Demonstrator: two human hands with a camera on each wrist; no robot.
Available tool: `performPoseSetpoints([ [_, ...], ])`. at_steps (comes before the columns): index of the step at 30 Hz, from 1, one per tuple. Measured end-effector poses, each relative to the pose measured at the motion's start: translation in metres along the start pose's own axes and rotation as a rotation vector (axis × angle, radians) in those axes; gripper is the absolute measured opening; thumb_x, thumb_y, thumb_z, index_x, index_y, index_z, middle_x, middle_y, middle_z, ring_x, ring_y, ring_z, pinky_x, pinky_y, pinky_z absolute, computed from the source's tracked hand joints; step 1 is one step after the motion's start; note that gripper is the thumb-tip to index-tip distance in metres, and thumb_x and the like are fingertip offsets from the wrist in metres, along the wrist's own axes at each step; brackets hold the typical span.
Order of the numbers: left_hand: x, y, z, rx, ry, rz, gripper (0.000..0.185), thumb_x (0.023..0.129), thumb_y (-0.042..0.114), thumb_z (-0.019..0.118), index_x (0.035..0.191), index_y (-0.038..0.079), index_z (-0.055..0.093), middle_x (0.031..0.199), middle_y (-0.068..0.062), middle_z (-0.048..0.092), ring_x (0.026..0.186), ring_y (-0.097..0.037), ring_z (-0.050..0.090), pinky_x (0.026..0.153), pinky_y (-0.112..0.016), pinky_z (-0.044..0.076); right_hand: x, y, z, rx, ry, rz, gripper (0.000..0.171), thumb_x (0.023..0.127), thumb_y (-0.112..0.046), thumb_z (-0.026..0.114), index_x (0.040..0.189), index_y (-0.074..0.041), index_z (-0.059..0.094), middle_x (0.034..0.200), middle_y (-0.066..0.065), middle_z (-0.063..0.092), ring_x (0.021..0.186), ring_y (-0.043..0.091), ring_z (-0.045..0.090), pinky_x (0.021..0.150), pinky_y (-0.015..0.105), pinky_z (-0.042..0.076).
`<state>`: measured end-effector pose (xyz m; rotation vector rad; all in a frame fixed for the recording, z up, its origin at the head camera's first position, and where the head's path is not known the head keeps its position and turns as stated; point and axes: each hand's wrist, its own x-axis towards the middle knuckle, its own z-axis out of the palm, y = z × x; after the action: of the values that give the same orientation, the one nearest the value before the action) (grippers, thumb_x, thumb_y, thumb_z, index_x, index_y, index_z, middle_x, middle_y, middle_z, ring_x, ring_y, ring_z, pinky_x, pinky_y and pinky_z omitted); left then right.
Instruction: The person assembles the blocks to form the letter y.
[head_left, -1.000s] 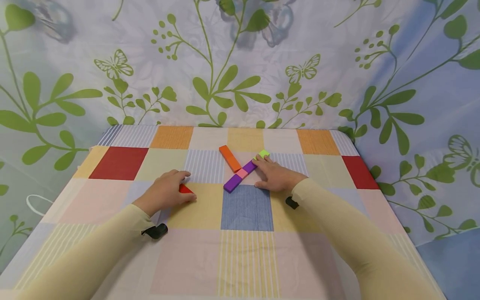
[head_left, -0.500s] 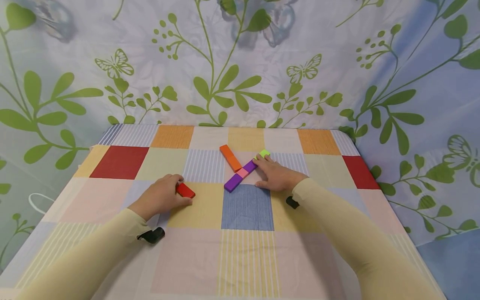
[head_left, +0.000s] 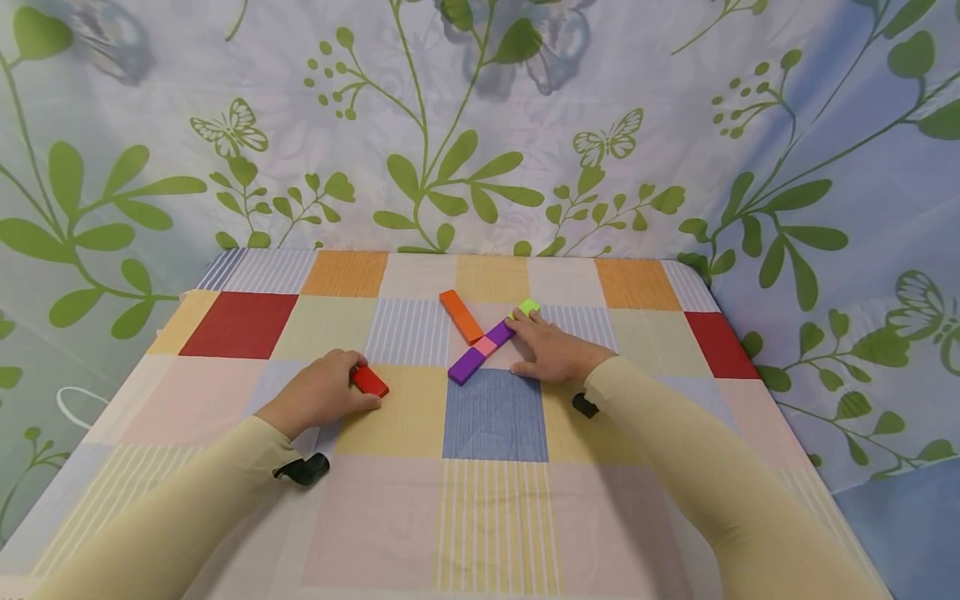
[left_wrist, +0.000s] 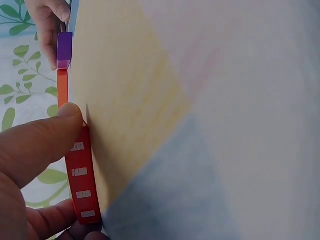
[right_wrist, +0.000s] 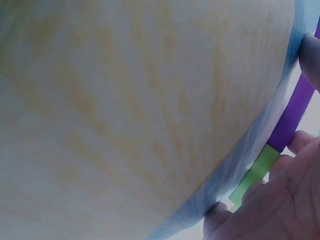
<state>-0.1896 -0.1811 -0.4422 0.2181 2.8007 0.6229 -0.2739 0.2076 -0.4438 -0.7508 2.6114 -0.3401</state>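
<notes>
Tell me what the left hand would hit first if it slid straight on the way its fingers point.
Probably the purple block: the left hand, gripping the red block, points right and slightly away toward it. Depth is uncertain.

We see only one end of the red block [head_left: 370,381] past the left hand [head_left: 324,392], while the right hand [head_left: 551,350] hides part of the green block [head_left: 528,307] and its own fingertips.

Head view high, frontal; wrist views table-level, close.
</notes>
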Motion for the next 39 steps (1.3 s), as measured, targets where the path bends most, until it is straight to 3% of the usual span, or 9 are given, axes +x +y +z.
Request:
performPoseSetpoints([
  [39,-0.0042,0.0045,-0.0003,-0.013,-0.002,0.013,0.068,0.086,0.036,0.085,0.135,-0.003,0.059,0.116,-0.016,0.063,0.099,-0.026,0.061,0.084,-0.039,0.057,-0.0009,-0.0005,-0.0006,0.005,-0.005,-0.006,0.087,0.105,-0.044,0.062,0.170,-0.013,0.013,0.178,0.012,-0.001,0.164,0.041,-0.004,0.130,0.061,0.009],
])
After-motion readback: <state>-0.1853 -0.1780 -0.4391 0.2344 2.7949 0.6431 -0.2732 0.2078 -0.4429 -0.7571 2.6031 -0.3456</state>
